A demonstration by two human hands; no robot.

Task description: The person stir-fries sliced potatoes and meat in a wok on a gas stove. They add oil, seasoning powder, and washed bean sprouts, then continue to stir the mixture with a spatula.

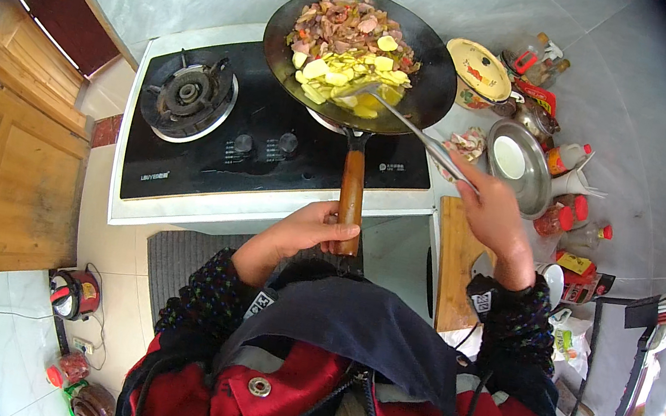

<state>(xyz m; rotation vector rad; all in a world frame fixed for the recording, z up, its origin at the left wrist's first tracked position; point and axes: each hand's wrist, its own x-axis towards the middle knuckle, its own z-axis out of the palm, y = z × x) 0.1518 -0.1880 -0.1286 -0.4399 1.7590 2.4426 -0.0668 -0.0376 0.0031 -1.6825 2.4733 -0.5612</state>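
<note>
A black wok [436, 94] sits on the right burner of the gas stove. My left hand [316, 229] grips the end of its wooden handle [353, 178]. In my right hand [492, 213] is a metal spatula [431, 145], its head down in the front of the wok and partly hidden by food. Yellow slices [341, 72], perhaps potato, lie in the front half of the wok with some yellowish liquid under them. Behind them, cooked sliced meat [358, 26] mixed with vegetables is heaped against the far wall of the wok.
The stove's left burner [189, 94] has nothing on it. Right of the wok stand a lidded enamel pot [478, 74], a steel basin [538, 188] with a white dish inside, and several red-capped jars [553, 220]. A wooden cutting board [452, 279] lies below my right forearm.
</note>
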